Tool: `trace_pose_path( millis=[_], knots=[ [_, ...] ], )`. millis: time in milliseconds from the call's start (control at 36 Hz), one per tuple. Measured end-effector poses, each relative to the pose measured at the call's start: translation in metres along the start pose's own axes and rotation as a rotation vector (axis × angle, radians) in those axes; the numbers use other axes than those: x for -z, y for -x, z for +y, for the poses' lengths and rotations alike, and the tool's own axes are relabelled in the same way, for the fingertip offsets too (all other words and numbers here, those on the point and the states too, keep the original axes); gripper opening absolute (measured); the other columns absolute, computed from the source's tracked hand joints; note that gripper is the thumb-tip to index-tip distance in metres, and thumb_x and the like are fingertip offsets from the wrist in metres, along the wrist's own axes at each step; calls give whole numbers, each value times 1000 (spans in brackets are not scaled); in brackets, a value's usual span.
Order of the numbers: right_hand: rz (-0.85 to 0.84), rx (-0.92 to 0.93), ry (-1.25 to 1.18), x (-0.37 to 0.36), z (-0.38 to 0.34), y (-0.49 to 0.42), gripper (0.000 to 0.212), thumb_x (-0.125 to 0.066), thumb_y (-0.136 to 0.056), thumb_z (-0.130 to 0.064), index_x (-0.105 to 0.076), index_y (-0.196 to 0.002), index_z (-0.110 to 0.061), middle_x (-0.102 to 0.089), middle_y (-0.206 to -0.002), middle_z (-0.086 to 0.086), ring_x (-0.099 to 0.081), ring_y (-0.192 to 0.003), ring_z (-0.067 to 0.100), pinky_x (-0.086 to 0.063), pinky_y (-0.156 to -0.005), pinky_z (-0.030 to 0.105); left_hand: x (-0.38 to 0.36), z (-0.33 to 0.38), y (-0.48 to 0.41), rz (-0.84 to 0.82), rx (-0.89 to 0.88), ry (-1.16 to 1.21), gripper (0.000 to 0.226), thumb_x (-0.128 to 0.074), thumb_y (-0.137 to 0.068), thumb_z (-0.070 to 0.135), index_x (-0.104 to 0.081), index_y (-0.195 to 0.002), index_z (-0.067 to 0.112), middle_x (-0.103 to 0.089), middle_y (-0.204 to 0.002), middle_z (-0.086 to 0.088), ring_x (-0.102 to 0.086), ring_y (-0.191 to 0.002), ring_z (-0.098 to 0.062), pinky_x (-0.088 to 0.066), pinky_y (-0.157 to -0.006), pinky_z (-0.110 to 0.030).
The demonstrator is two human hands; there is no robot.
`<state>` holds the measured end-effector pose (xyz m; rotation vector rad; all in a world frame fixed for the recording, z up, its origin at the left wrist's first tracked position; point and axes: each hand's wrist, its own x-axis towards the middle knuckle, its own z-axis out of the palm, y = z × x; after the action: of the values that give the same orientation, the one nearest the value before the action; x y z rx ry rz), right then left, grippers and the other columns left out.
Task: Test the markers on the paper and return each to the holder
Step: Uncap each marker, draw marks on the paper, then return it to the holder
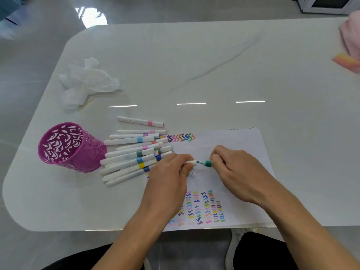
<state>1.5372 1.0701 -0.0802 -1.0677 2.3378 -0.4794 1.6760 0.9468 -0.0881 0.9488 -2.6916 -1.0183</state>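
A green marker (206, 163) is held level above the paper (239, 147), its cap (190, 162) pulled a short way off so the green tip shows in the gap. My left hand (167, 178) pinches the white cap. My right hand (235, 172) grips the marker's body at its green band. The paper carries rows of coloured zigzag marks along its top edge and lower middle. Several white markers (134, 154) with coloured bands lie in a pile left of the paper. The purple cut-out holder (68, 149) stands upright at the left, with no marker visible inside.
Crumpled white tissue (85, 80) and a thin wooden stick lie at the back left of the white table (214, 65). One marker with a pink band (140, 121) lies apart behind the pile. A pink and orange object (348, 47) sits at the right edge.
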Motion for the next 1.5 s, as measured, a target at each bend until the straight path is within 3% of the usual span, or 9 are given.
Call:
trace_pose_path(
  millis=[167, 444, 583, 833, 1056, 1222, 1306, 1389, 1500],
  knots=[
    [-38, -103, -54, 3, 6, 2, 23, -31, -107, -31, -47, -92, -26, -58, -73, -3, -52, -64, 18, -38, -58, 36, -6, 0, 2, -9, -8, -10, 20, -58, -100, 23, -70, -115, 26, -66, -109, 11, -54, -101, -4, -29, -82, 2],
    [-51, -246, -22, 8, 18, 3, 23, -30, -108, -28, -49, -100, -19, -62, -82, 4, -56, -74, 26, -39, -64, 40, -19, 12, 0, -71, -59, -6, 26, -52, -102, 30, -67, -123, 29, -66, -121, 13, -55, -111, -4, -30, -91, -8],
    [-34, -287, -28, 10, 22, 3, 23, -28, -108, -29, -46, -96, -20, -59, -81, 4, -53, -73, 25, -35, -60, 38, -21, 16, -2, -82, -73, -4, 27, -52, -102, 32, -67, -124, 30, -66, -123, 14, -53, -115, -3, -24, -87, 0],
    [112, -132, -291, 10, 26, 0, 3, -39, -109, -30, -37, -110, -33, -59, -80, -3, -52, -58, 14, -41, -56, 35, -22, 16, -3, -63, -129, -35, 23, -57, -100, 30, -71, -118, 28, -65, -117, 12, -53, -110, -5, -30, -90, -4],
    [180, 13, -482, 4, 21, -4, 21, -51, -108, -23, -58, -103, -42, -66, -96, -7, -73, -67, 11, -56, -66, 22, -30, 4, 0, -3, -214, -184, 16, -70, -92, 25, -75, -107, 25, -61, -132, 0, -51, -124, -19, -47, -99, -31],
    [194, 12, -725, 2, 20, -8, 43, -41, -106, -2, -73, -106, -30, -75, -100, -2, -76, -85, 19, -63, -80, 33, -27, 2, -1, -13, -205, -190, 21, -68, -93, 29, -75, -112, 28, -59, -136, -1, -49, -130, -21, -49, -102, -36],
    [232, 66, -761, 1, 20, -11, 43, -52, -96, 8, -71, -111, -28, -77, -97, 1, -75, -91, 17, -62, -82, 31, -26, 2, -1, -21, -203, -197, 21, -67, -94, 30, -75, -113, 30, -58, -138, 1, -48, -132, -19, -49, -103, -36],
    [299, 100, -731, -2, 23, -17, 27, -77, -91, -9, -67, -109, -27, -75, -89, -6, -73, -86, 11, -57, -75, 22, -26, 2, -2, -17, -203, -205, 20, -66, -94, 31, -75, -112, 32, -57, -139, 2, -47, -133, -18, -47, -103, -34],
    [396, 62, -750, -8, 23, -20, 23, -70, -91, -50, -63, -100, -30, -63, -80, 1, -61, -76, 31, -55, -71, 46, -27, 0, -2, -5, -198, -193, 19, -67, -93, 31, -76, -110, 34, -58, -139, 3, -47, -133, -19, -47, -102, -34]
  ],
)
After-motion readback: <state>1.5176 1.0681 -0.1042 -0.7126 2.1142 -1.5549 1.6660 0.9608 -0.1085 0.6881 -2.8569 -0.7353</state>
